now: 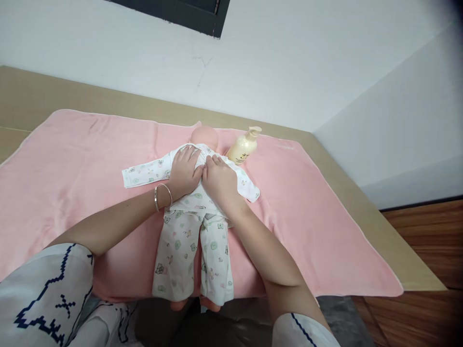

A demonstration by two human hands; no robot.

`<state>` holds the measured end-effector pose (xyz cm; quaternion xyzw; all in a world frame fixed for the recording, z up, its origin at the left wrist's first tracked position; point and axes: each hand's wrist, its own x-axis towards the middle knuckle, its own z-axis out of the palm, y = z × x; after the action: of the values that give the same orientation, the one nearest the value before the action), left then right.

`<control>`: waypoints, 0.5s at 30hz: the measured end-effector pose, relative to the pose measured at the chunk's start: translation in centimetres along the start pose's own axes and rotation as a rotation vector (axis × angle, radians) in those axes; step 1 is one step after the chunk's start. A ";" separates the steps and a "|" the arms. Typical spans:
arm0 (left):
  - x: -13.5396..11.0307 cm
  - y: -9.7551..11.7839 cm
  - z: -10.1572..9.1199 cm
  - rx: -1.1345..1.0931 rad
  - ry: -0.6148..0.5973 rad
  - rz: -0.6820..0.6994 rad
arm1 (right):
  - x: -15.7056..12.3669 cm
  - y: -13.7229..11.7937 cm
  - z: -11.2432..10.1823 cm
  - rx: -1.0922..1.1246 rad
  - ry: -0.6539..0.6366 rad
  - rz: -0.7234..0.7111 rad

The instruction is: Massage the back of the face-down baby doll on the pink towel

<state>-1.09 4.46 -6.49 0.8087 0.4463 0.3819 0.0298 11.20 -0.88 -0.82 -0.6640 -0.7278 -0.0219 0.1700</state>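
A baby doll (205,137) lies stretched out with its head away from me, dressed in a white printed shirt (197,198) and matching trousers (217,250). Its feet show at the near edge. My left hand (185,169) rests on the upper part of the shirt, fingers stretched out flat and thumb pointing to the right. Right beside it, my right hand (220,182) is curled at the middle of the shirt, fingers bent and together on the cloth; its thumb is hidden. The shirt's sleeves spread out to both sides.
A pale yellow pump bottle (243,147) stands right of the doll's head. Under everything lies a pink blanket (307,231) over a light wooden tabletop (415,270). A white wall (275,67) rises behind, with a dark frame (202,19) above. Wooden panels (427,236) are at right.
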 end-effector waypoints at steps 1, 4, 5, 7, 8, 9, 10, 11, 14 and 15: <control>0.0 0.0 -0.1 0.001 0.001 0.020 | 0.1 0.2 0.0 0.013 0.000 -0.005; -0.1 0.1 -0.3 -0.026 0.025 0.068 | 1.1 1.8 0.6 0.124 0.010 -0.051; -0.1 0.1 -0.4 -0.043 0.037 0.077 | 1.5 2.6 0.9 0.175 0.008 -0.077; -0.2 0.2 -0.4 -0.071 0.064 0.083 | 2.3 4.0 1.6 0.277 -0.004 -0.127; -0.2 0.3 -0.3 -0.081 0.077 0.080 | 2.6 4.5 1.9 0.317 -0.002 -0.145; -0.2 0.3 -0.3 -0.089 0.086 0.074 | 2.7 4.9 2.2 0.343 0.005 -0.156; -0.2 0.3 -0.2 -0.092 0.092 0.062 | 2.8 5.1 2.4 0.356 0.016 -0.160; -0.3 0.3 -0.1 -0.091 0.095 0.045 | 2.8 5.1 2.6 0.358 0.029 -0.159; -0.3 0.2 0.2 -0.067 0.100 -0.022 | 2.5 4.8 2.6 0.342 0.048 -0.158; -0.3 0.1 0.3 -0.059 0.102 -0.038 | 2.4 4.7 2.6 0.339 0.049 -0.161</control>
<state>-0.88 4.30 -6.83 0.7783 0.4511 0.4351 0.0378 15.08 2.66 -3.52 -0.5649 -0.7674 0.0714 0.2947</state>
